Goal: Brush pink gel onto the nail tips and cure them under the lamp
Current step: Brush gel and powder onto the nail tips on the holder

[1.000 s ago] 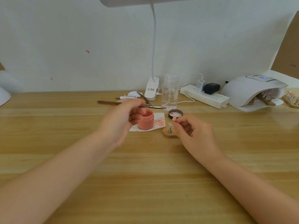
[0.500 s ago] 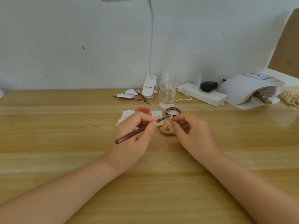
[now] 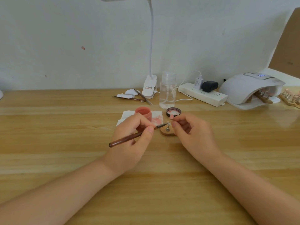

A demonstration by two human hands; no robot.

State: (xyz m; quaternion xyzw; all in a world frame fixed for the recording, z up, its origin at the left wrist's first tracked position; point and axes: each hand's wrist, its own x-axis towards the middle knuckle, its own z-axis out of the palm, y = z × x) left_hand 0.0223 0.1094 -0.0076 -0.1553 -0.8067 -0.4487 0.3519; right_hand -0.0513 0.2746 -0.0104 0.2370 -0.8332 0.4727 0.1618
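Left hand (image 3: 131, 140) grips brush (image 3: 129, 138), bristles touching nail tip (image 3: 171, 118) pinched by right hand (image 3: 193, 135) fingers above wooden stand (image 3: 167, 132).

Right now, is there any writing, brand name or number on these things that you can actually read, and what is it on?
None can be read for certain.
Clip base of the desk lamp: a line of dark print, too blurred.
Clear bottle: a pale label, too faint.
Curing lamp: lit blue display with digits, too small.
White charger in the power strip: tiny print, unreadable.
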